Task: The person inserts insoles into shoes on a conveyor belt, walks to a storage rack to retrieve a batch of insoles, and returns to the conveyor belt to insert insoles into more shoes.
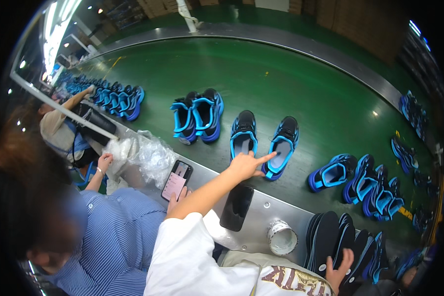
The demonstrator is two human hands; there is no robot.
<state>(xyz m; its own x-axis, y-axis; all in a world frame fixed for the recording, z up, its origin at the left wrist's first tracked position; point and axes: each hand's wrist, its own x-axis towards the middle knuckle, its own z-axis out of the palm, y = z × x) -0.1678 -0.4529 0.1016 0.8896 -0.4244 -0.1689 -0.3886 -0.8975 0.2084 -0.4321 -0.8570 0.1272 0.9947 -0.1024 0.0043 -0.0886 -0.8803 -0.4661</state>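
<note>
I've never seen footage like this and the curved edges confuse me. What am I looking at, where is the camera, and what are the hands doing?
The camera sits on a person's head and looks down; its wide lens bends straight edges. There is no machine arm, only a person's bare hands. The left hand reaches out with a finger pointing, touching the blue and black shoe on the green conveyor belt. The right hand rests on a stack of dark insoles at the lower right. More blue shoes stand in pairs along the belt. On the metal ledge lie a dark phone and a roll of tape. Another person in a striped shirt, at the left, holds a second phone.
</note>
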